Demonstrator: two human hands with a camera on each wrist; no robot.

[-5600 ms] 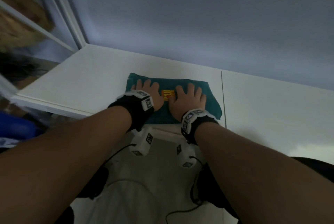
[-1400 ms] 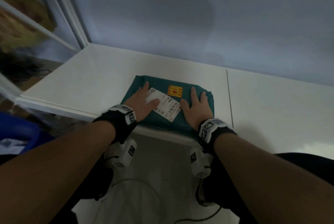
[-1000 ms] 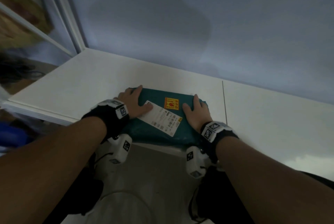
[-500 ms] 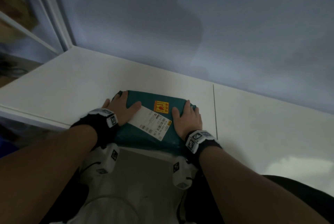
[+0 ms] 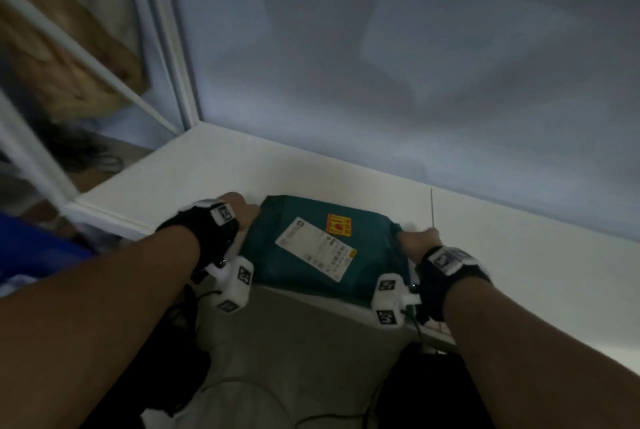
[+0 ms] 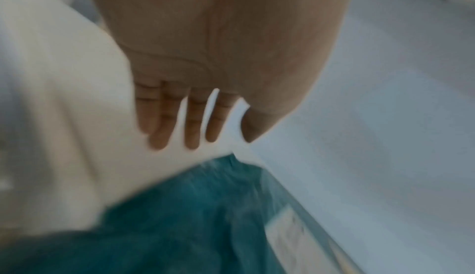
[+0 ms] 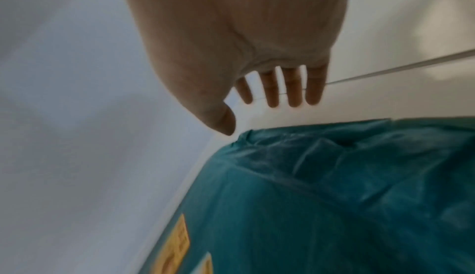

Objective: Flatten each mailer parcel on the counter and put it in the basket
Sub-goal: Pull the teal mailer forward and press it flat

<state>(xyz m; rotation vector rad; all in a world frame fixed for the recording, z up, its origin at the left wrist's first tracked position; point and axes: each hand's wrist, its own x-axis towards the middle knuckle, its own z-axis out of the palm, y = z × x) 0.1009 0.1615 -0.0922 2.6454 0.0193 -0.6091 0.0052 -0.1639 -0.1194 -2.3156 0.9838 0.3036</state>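
- The teal mailer parcel (image 5: 322, 248) lies on the white bench (image 5: 519, 255) at its near edge, label side up, between the two hands; its near border reaches the bench lip.
- The left hand (image 5: 239, 212) is just left of the parcel, at its far left corner. The left wrist view shows its fingers (image 6: 191, 122) straight and slightly spread over bare bench, the parcel (image 6: 180, 217) below the palm; nothing is pinched or curled round.
- The right hand (image 5: 417, 241) is at the parcel's right edge, near the thin seam in the bench (image 5: 432, 207). In the right wrist view its fingers (image 7: 293, 87) are also straight and a little apart, thumb out, with the parcel (image 7: 334, 197) just under the heel of the hand. Whether either palm touches the wrapper I cannot tell.
- What has changed: half a second ago both palms lay flat on top of the parcel, one each side of the white shipping label (image 5: 316, 252) and orange sticker (image 5: 338, 223), pressing down. Now both have slid outward off the top to the sides, and the label is fully uncovered.
- What that means, as I judge it: the pressing of this parcel looks finished, and the hands are placed to take it by its two ends. The wrapper is soft and still creased, so it will likely sag when lifted.
- The basket cannot be identified for certain; a blue shape (image 5: 38, 248) sits low beyond the left hand, past the bench end, and may be it.
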